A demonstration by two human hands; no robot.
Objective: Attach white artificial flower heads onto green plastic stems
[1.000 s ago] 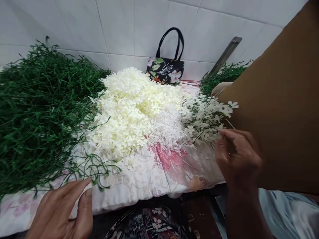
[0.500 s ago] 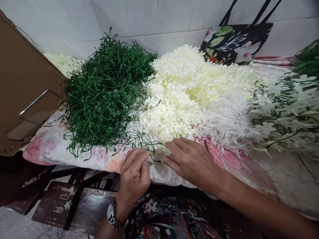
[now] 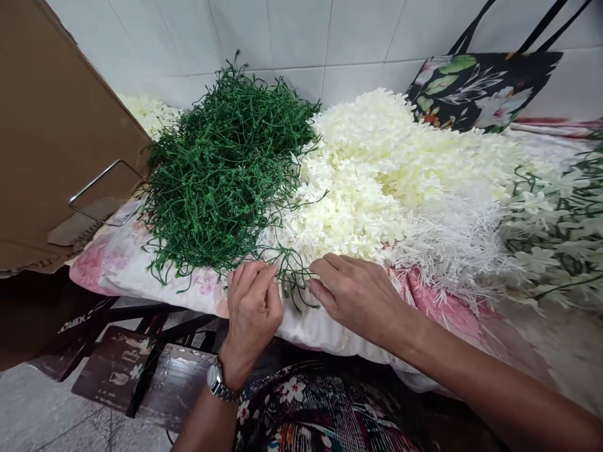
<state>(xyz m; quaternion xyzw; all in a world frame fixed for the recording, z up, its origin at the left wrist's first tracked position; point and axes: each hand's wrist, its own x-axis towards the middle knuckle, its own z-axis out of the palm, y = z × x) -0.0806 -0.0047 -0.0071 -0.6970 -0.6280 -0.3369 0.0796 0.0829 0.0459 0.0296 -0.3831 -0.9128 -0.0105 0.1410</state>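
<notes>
A few thin green stems (image 3: 293, 274) lie between my two hands at the front edge of the cloth-covered surface. My left hand (image 3: 254, 301), with a watch at the wrist, has its fingers pinched at the left end of these stems. From the right, my right hand (image 3: 351, 295) pinches the other side of them with thumb and fingers. Behind my left hand rises a big tangled pile of green stems (image 3: 226, 169). Cream-white flower pieces (image 3: 358, 176) are heaped beyond my right hand, with white spiky strands (image 3: 452, 242) to their right.
At the left stands a cardboard box (image 3: 61, 138) with a metal wire handle (image 3: 97, 188) beside it. A black floral bag (image 3: 480, 91) leans on the tiled wall. White flowers on green stems (image 3: 560, 232) lie at the far right. The floral cloth (image 3: 110, 257) covers the surface.
The view has shifted, so the piles appear further right. My hands remain pinched at the green stems, which now fan out more between them.
</notes>
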